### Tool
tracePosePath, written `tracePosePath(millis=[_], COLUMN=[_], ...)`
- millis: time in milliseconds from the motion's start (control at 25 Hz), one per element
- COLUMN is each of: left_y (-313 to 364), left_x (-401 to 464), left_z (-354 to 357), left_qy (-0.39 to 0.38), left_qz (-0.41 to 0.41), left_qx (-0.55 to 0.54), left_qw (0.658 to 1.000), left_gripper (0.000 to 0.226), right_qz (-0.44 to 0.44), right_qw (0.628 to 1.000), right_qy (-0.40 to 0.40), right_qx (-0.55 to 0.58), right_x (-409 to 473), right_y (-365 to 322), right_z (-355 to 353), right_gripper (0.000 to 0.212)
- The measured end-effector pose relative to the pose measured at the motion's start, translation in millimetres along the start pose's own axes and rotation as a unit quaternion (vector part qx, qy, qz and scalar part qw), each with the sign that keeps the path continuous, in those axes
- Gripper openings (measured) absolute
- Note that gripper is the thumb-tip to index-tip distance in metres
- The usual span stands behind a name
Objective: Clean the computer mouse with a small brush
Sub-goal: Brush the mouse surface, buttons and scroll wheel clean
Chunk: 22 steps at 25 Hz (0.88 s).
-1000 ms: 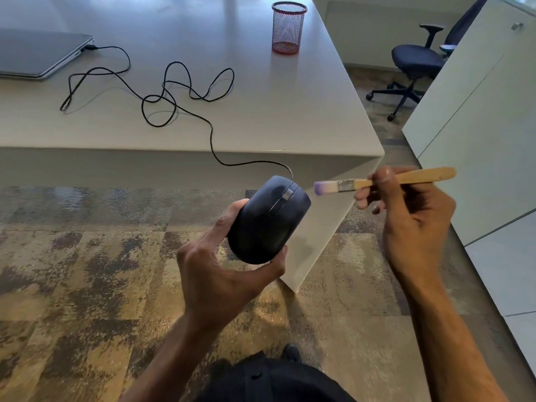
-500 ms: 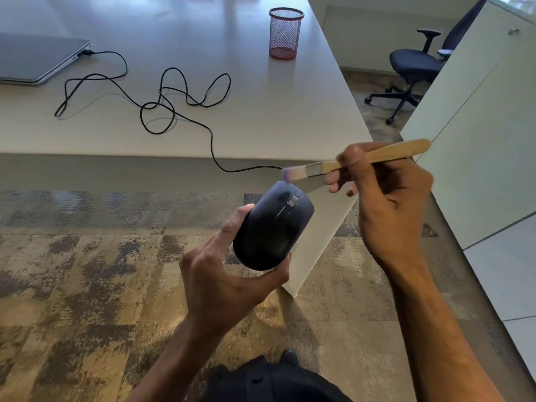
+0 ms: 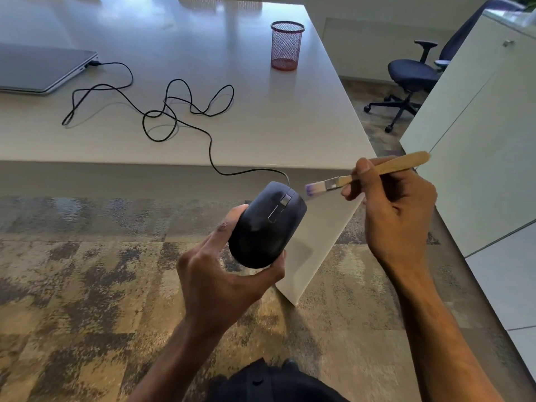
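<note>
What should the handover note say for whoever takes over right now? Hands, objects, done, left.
Left hand: holds the mouse off the desk, top side up, over the floor.
Right hand: grips the brush by its wooden handle; bristles beside the mouse's front right edge, contact not clear.
Cable: runs from the mouse in loops across the desk and is plugged into the closed laptop.
Done: mouse picked up, brush brought to it.
Left: brush the top, wheel and sides; underside is not visible, so probably that too.

An office: a broad white desk (image 3: 290,120) bearing a closed grey laptop (image 3: 40,68) and red wire-mesh pen cup (image 3: 286,46), a dark wheeled swivel chair (image 3: 412,79), white cabinets (image 3: 478,140), mottled carpet tiles (image 3: 87,285).
</note>
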<state>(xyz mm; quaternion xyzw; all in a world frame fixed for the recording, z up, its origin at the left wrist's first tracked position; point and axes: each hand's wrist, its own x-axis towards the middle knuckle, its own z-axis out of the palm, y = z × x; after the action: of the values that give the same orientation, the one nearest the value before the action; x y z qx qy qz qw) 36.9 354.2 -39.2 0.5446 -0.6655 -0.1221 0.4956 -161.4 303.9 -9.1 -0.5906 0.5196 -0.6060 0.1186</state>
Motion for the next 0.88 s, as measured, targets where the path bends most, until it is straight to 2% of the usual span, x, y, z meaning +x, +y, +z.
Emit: tracePosePath(millis=[80, 200, 280, 400, 480, 560, 680, 800, 880], left_y=[-1, -2, -4, -9, -13, -16, -19, -22, -25], left_x=[0, 1, 1, 1, 1, 0, 1, 2, 3], left_z=[0, -1, -3, -7, -11, -14, -18, -24, -27], left_qy=[0.003, 0.008, 0.009, 0.007, 0.007, 0.01, 0.009, 0.01, 0.014], left_qz=[0.001, -0.003, -0.003, -0.007, -0.009, -0.01, 0.003, 0.008, 0.006], left_qx=[0.001, 0.0, 0.002, -0.004, -0.012, -0.014, -0.007, -0.012, -0.033], left_qw=[1.0, 1.0, 1.0, 1.0, 1.0, 1.0, 1.0, 1.0, 0.999], left_gripper=[0.073, 0.074, 0.074, 0.075, 0.076, 0.076, 0.077, 0.084, 0.087], right_qz=[-0.002, -0.007, -0.012, -0.028, -0.025, -0.029, -0.059, -0.117, -0.121], right_qw=[0.999, 1.0, 1.0, 0.998, 0.999, 0.999, 0.987, 0.969, 0.966], right_qy=[-0.005, -0.007, -0.005, -0.048, -0.029, -0.015, -0.09, -0.195, -0.209], right_qx=[0.032, -0.013, 0.013, 0.035, -0.003, 0.031, 0.118, 0.098, 0.086], right_x=[-2, -5, -9, -15, -16, -18, -33, -52, -57], right_y=[-1, -3, -7, -14, -18, -26, -49, -67, -66], right_z=[-2, -2, -3, 0, 3, 6, 14, 30, 34], right_gripper=[0.022, 0.023, 0.022, 0.021, 0.021, 0.019, 0.019, 0.023, 0.026])
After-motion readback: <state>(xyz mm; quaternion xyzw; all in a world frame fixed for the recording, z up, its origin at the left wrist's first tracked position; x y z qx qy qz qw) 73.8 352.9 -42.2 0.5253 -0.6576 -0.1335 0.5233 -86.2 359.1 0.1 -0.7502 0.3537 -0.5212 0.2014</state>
